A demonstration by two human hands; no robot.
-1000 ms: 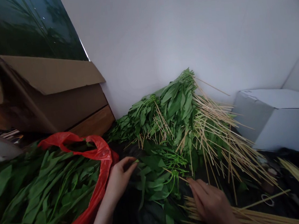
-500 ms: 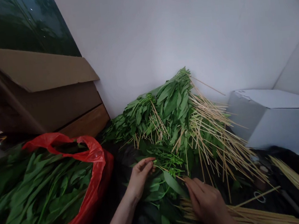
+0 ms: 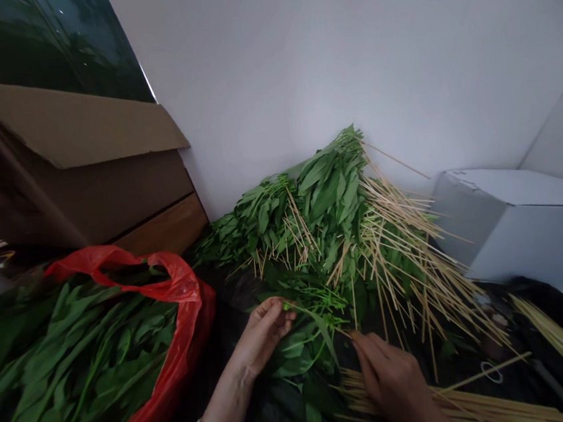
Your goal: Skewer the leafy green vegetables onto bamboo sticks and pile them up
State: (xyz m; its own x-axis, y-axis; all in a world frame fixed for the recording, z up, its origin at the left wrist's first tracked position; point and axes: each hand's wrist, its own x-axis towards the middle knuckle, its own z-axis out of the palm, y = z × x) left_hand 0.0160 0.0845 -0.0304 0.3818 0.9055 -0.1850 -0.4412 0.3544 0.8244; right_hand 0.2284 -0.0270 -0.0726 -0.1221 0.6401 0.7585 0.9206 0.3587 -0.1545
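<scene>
My left hand is closed, thumb and fingers pinching the green end of a leaf that stretches from it toward the right. My right hand is closed around one end of a thin bamboo stick, whose far end points at the leaf and the left fingers. Whether the stick's tip passes through the leaf stem I cannot tell. Cut green stems and loose leaves lie just behind and below the hands. Bare bamboo sticks lie in a bundle under the right hand.
At the left stands a red plastic bag full of long leaves, with a cardboard box behind it. Against the white wall rests a heap of leaves on sticks. A white box stands at the right, near more sticks.
The leaf between my hands has turned edge-on and now reaches up to the left fingers. My right hand has shifted slightly right and the view has moved a little.
</scene>
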